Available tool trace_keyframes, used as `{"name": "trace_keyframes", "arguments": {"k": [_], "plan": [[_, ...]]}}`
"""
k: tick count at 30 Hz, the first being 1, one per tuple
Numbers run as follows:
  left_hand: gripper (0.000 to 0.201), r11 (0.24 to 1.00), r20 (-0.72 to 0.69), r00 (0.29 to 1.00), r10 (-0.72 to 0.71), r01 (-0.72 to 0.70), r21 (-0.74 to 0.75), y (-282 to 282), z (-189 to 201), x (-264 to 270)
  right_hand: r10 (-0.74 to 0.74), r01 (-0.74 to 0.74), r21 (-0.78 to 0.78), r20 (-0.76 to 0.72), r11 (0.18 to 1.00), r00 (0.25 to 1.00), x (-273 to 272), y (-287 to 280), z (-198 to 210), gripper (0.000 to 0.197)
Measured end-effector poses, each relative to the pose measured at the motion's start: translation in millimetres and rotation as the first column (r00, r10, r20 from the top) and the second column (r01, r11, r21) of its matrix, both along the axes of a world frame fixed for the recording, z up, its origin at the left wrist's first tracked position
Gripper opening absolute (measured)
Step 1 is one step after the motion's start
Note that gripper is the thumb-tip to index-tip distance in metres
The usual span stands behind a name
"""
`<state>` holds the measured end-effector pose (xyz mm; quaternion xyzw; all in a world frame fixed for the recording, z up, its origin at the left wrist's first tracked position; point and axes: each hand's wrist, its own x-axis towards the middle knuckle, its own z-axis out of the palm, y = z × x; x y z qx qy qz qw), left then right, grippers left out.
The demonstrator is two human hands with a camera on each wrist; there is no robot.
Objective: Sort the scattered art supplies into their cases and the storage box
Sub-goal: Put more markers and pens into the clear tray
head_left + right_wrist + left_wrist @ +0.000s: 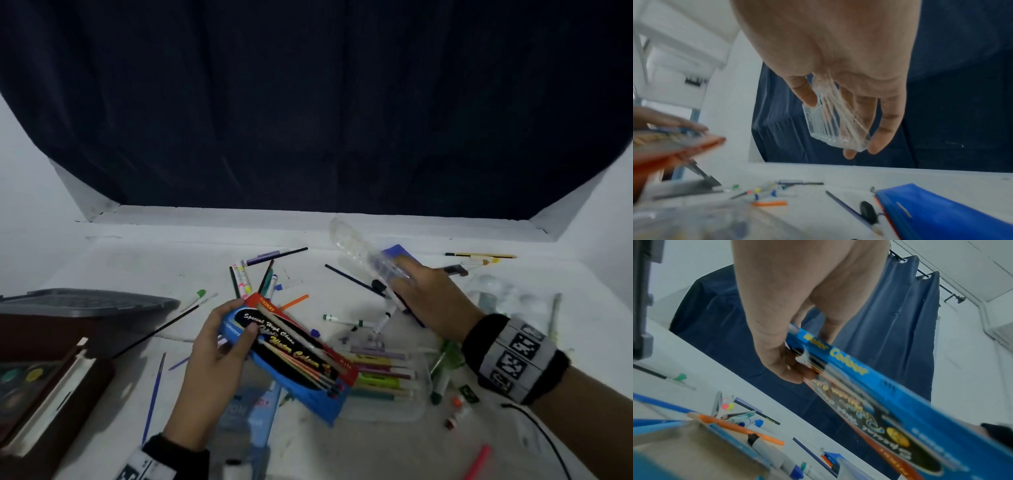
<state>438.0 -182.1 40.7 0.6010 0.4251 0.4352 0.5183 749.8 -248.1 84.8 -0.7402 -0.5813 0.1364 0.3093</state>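
Brushes in a blue and red water colour packet [291, 353] are being gripped at the packet's far end by the left hand [212, 356], above the white table [137, 267] in the head view. From the left wrist, curled fingers [785, 363] are pinching that packet [869, 386]. From the right wrist, the right hand [849, 73] is holding a clear plastic tray [836, 123] with fingers wrapping it, lifted over a blue pouch [937, 209].

A home room used as an art corner.
White paint-smeared table [342, 445] strewn with felt-tip markers [380, 371], against a dark blue curtain [890, 321] hung on a black rod [929, 276].
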Motion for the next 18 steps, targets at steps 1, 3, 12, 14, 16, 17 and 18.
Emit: {"name": "trace_keyframes", "arguments": {"k": [1, 3, 12, 14, 16, 17, 18], "plan": [[0.027, 1.0, 0.004, 1.0, -0.025, 0.025, -0.016, -4.8, -1.7, -5.6, 0.021, -0.019, 0.029, -0.063, 0.999, 0.998, -8.1, -16.2, 0.9, 0.01], [0.029, 0.998, 0.011, 0.999, -0.053, 0.054, -0.038, -14.9, -6.1, -19.0, 0.058, -0.048, 0.065, -0.17, 0.997, 0.984, -21.1, -47.5, -3.1, 0.008], [0.071, 0.931, -0.12, 0.956, -0.268, 0.225, -0.287, -57.0, -18.4, -71.1, 0.034, -0.098, -0.062, -0.655, 0.993, 0.755, -56.7, -157.6, -45.0, 0.025], [0.073, 0.903, -0.197, 0.905, -0.376, 0.311, -0.296, -63.8, -15.2, -74.5, 0.07, -0.197, -0.129, -0.642, 0.972, 0.763, -51.2, -173.3, -54.5, 0.025], [0.073, 0.887, -0.313, 0.836, -0.45, 0.375, -0.271, -67.5, -16.1, -76.4, 0.077, -0.268, -0.212, -0.635, 0.94, 0.769, -44.7, -183.6, -61.2, 0.027], [0.071, 0.88, -0.395, 0.787, -0.474, 0.4, -0.258, -67.4, -18.5, -76.5, 0.072, -0.291, -0.259, -0.621, 0.921, 0.781, -42.3, -186.5, -63.6, 0.028], [0.07, 0.873, -0.464, 0.74, -0.487, 0.42, -0.247, -67.9, -20.9, -76.1, 0.073, -0.306, -0.304, -0.592, 0.902, 0.803, -40.4, -188.2, -66.9, 0.028]]}}
